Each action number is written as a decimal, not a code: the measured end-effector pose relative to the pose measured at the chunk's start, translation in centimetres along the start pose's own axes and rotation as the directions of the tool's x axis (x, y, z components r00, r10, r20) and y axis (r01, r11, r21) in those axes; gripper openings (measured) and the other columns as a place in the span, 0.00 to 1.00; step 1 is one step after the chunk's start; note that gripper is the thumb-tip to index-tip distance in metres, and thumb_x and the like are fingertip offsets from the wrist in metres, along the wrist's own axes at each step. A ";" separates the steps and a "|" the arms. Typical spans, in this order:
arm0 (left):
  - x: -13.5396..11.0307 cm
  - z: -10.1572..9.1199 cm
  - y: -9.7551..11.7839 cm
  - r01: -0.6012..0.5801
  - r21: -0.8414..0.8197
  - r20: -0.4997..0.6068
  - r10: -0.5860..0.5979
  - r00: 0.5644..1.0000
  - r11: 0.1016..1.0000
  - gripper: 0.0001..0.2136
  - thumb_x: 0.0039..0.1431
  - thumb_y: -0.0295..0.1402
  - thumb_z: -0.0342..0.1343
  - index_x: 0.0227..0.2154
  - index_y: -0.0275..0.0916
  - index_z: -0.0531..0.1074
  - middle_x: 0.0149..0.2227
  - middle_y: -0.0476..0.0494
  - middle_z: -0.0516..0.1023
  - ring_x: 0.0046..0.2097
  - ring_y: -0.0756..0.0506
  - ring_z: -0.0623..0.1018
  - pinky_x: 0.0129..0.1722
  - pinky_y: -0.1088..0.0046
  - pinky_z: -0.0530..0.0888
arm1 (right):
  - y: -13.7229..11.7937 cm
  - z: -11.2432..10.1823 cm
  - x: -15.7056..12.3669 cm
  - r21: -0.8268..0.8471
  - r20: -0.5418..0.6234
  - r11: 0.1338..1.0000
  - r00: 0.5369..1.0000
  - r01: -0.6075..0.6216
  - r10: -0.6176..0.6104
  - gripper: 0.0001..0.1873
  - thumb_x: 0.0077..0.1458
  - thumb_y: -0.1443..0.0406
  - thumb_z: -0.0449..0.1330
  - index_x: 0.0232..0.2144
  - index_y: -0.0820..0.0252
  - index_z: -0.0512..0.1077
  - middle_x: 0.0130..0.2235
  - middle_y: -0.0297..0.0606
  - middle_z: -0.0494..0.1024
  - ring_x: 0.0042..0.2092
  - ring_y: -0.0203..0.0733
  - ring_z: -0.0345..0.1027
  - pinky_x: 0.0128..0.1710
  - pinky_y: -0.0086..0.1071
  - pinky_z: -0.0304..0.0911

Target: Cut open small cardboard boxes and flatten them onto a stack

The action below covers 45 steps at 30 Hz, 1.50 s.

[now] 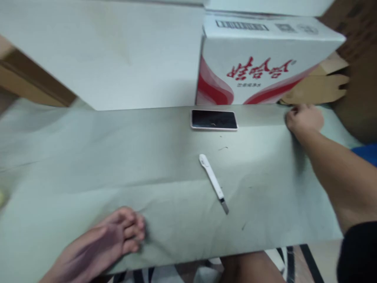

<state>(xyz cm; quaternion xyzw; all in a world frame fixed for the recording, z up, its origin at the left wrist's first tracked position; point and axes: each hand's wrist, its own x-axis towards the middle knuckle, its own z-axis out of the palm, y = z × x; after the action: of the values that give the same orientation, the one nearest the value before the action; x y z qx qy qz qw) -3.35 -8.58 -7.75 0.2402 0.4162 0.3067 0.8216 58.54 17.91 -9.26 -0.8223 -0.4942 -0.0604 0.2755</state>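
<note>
My left hand (108, 239) rests palm up near the front edge of the table, fingers loosely curled and apart, with nothing in it. At the far right my right hand (306, 120) is closed beside the lower edge of some brown cardboard pieces (318, 89); its fingertips are partly hidden and blurred, and I cannot make out what they hold. Between the hands lies a white utility knife (212, 177), its blade out and pointing toward the front edge. A phone (214, 120) with a dark screen lies flat behind the knife.
A pale green cloth (141, 157) covers the table. Along the back stand a large white panel (132, 59) and a white carton (265, 55) with red lettering. Brown cardboard (38, 78) leans at the left, and a brown box (359, 90) is at the right.
</note>
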 end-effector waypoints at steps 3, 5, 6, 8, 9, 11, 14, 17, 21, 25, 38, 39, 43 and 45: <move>-1.7 2.2 2.4 -0.039 -0.071 0.135 0.048 0.990 0.997 0.20 0.55 0.51 0.67 0.44 0.43 0.83 0.45 0.39 0.82 0.44 0.42 0.82 0.43 0.68 0.81 | -0.9 -1.7 -0.6 0.073 0.083 0.992 0.991 0.100 -0.106 0.22 0.41 0.70 0.68 0.10 0.48 0.61 0.16 0.30 0.52 0.22 0.40 0.54 0.30 0.43 0.53; -2.8 3.0 4.0 -0.156 -0.051 0.084 0.160 0.984 0.986 0.18 0.58 0.49 0.67 0.43 0.41 0.83 0.43 0.40 0.82 0.42 0.45 0.81 0.43 0.72 0.79 | -2.6 -3.3 -1.9 0.057 0.147 0.938 0.927 0.341 -0.346 0.23 0.37 0.71 0.70 0.07 0.48 0.62 0.11 0.29 0.50 0.17 0.33 0.39 0.24 0.41 0.44; -3.3 3.1 4.8 -0.222 -0.036 0.042 0.223 0.974 0.974 0.18 0.58 0.48 0.67 0.42 0.40 0.83 0.41 0.40 0.82 0.41 0.45 0.81 0.42 0.73 0.79 | -4.1 -4.3 -2.9 0.027 0.173 0.911 0.896 0.412 -0.410 0.22 0.38 0.71 0.69 0.07 0.48 0.63 0.10 0.30 0.52 0.16 0.32 0.37 0.23 0.41 0.42; -3.8 2.7 6.2 -0.340 -0.006 -0.045 0.339 0.940 0.941 0.16 0.55 0.47 0.70 0.37 0.39 0.83 0.37 0.41 0.82 0.39 0.46 0.81 0.41 0.73 0.78 | -8.1 -6.4 -5.6 -0.040 0.277 0.888 0.859 0.458 -0.431 0.20 0.44 0.68 0.67 0.09 0.49 0.65 0.11 0.33 0.57 0.14 0.33 0.40 0.22 0.40 0.41; -3.7 2.2 6.7 -0.391 0.019 -0.096 0.391 0.915 0.920 0.16 0.53 0.46 0.72 0.36 0.38 0.82 0.36 0.42 0.82 0.38 0.46 0.80 0.41 0.73 0.78 | -10.6 -7.3 -7.2 -0.035 0.354 0.868 0.819 0.495 -0.452 0.19 0.47 0.67 0.66 0.11 0.49 0.66 0.12 0.36 0.61 0.14 0.34 0.43 0.21 0.39 0.42; -3.3 1.0 7.5 -0.481 0.057 -0.181 0.483 0.857 0.875 0.16 0.50 0.44 0.73 0.34 0.37 0.81 0.34 0.42 0.81 0.37 0.46 0.80 0.40 0.73 0.77 | -16.3 -8.5 -10.9 0.019 0.412 0.815 0.738 0.579 -0.534 0.14 0.50 0.63 0.66 0.16 0.50 0.70 0.18 0.39 0.70 0.17 0.37 0.52 0.21 0.37 0.45; -2.2 -1.3 8.2 -0.544 -0.058 -0.251 0.515 0.820 0.837 0.15 0.47 0.42 0.72 0.31 0.36 0.79 0.31 0.43 0.80 0.34 0.47 0.78 0.37 0.73 0.76 | -25.7 -8.7 -16.4 0.114 0.478 0.713 0.591 0.692 -0.650 0.08 0.55 0.60 0.61 0.25 0.52 0.74 0.25 0.38 0.78 0.25 0.43 0.66 0.25 0.35 0.52; -1.7 -3.2 8.8 -0.566 -0.176 -0.273 0.513 0.814 0.805 0.14 0.46 0.42 0.69 0.30 0.37 0.78 0.31 0.44 0.79 0.34 0.48 0.78 0.37 0.73 0.76 | -35.7 -6.9 -21.3 0.279 0.498 0.599 0.421 0.750 -0.758 0.07 0.56 0.64 0.57 0.29 0.55 0.75 0.33 0.41 0.82 0.33 0.46 0.73 0.31 0.35 0.59; -1.9 -4.8 9.7 -0.610 -0.286 -0.282 0.543 0.791 0.739 0.11 0.47 0.40 0.64 0.29 0.38 0.78 0.29 0.46 0.78 0.31 0.49 0.77 0.35 0.73 0.75 | -48.9 -2.3 -25.7 0.402 0.439 0.521 0.341 0.753 -0.831 0.12 0.58 0.65 0.55 0.41 0.58 0.77 0.47 0.45 0.81 0.41 0.45 0.76 0.47 0.39 0.69; -2.1 -5.5 10.2 -0.637 -0.309 -0.299 0.564 0.770 0.706 0.11 0.48 0.40 0.62 0.29 0.37 0.78 0.29 0.45 0.77 0.31 0.49 0.76 0.34 0.73 0.73 | -59.5 3.0 -27.3 0.601 0.285 0.526 0.454 0.602 -0.844 0.17 0.57 0.69 0.56 0.49 0.61 0.74 0.65 0.52 0.68 0.46 0.44 0.77 0.61 0.47 0.68; -1.4 -4.3 9.7 -0.696 0.571 -0.579 0.814 0.036 0.437 0.07 0.61 0.35 0.53 0.28 0.42 0.67 0.27 0.50 0.65 0.33 0.46 0.67 0.37 0.69 0.65 | -55.4 0.6 -27.9 0.860 0.060 0.334 0.574 0.386 -0.817 0.10 0.61 0.63 0.57 0.38 0.55 0.78 0.48 0.40 0.80 0.43 0.42 0.77 0.47 0.39 0.75; -1.4 -4.3 9.6 -0.699 0.600 -0.590 0.805 -0.058 0.390 0.04 0.60 0.34 0.53 0.30 0.42 0.67 0.30 0.50 0.66 0.35 0.46 0.68 0.39 0.69 0.66 | -53.3 -1.2 -28.5 0.852 0.029 0.316 0.565 0.417 -0.824 0.10 0.61 0.62 0.56 0.33 0.55 0.78 0.42 0.39 0.81 0.42 0.43 0.77 0.47 0.39 0.75; -0.9 -4.2 9.3 -0.724 0.633 -0.615 0.747 -0.254 0.274 0.11 0.53 0.32 0.54 0.41 0.43 0.66 0.42 0.47 0.67 0.44 0.45 0.70 0.45 0.68 0.68 | -43.5 -7.5 -31.0 0.878 -0.046 0.284 0.659 0.385 -0.751 0.22 0.66 0.60 0.55 0.21 0.56 0.76 0.29 0.37 0.80 0.33 0.41 0.75 0.39 0.37 0.72; -0.4 -4.2 8.9 -0.727 0.631 -0.573 0.794 -0.203 0.270 0.14 0.54 0.34 0.54 0.45 0.44 0.67 0.47 0.44 0.68 0.49 0.43 0.72 0.47 0.66 0.70 | -38.4 -9.9 -32.2 0.899 -0.075 0.277 0.740 0.340 -0.668 0.24 0.66 0.59 0.56 0.18 0.56 0.76 0.26 0.37 0.80 0.31 0.41 0.76 0.34 0.37 0.72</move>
<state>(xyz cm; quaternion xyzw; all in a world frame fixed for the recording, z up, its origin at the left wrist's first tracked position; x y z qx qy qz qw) -9.69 -2.08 -4.01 0.2810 0.5286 0.7917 0.1217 11.49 1.54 2.18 -0.3541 -0.7269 0.2476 0.5339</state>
